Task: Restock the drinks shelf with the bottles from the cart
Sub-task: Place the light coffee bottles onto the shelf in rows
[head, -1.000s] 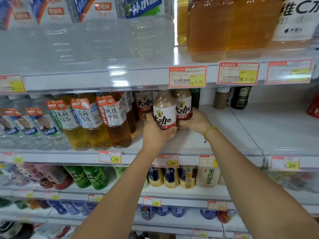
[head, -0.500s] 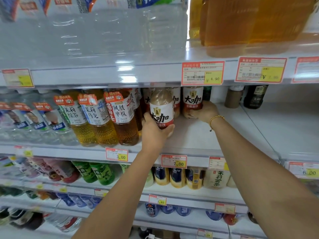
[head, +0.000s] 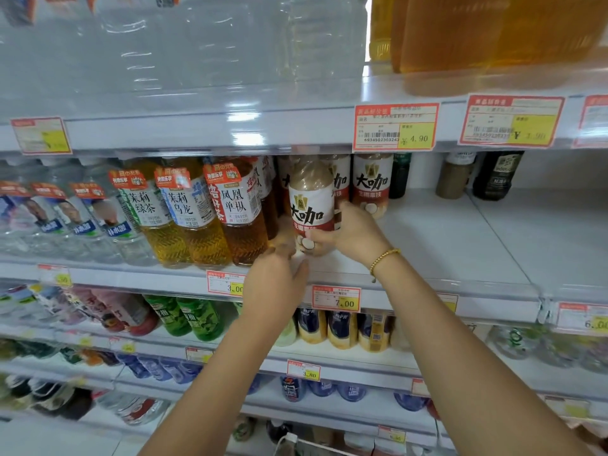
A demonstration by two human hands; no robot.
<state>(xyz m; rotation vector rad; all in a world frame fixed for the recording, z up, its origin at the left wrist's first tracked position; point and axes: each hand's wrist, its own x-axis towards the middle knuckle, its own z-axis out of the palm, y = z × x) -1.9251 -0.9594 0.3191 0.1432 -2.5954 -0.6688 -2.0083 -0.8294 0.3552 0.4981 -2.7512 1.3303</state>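
Note:
A milk-coffee bottle (head: 311, 199) with a white and red label stands at the front of the middle drinks shelf (head: 444, 245). My right hand (head: 352, 235) is wrapped around its lower right side. My left hand (head: 276, 284) hovers just below the bottle's base at the shelf's front edge, blurred, with its fingers spread and nothing in them. Two more bottles of the same coffee (head: 371, 182) stand farther back on the shelf. The cart is out of view.
Amber tea bottles (head: 240, 212) and clear water bottles (head: 79, 222) fill the shelf to the left of the coffee. Two dark bottles (head: 493, 176) stand at the back right, with bare shelf in front of them. Price tags (head: 335, 297) line the edges. Lower shelves hold several drinks.
My right hand left the rear coffee bottle and came forward onto the front one. My left hand let go of the front bottle and dropped toward the shelf edge.

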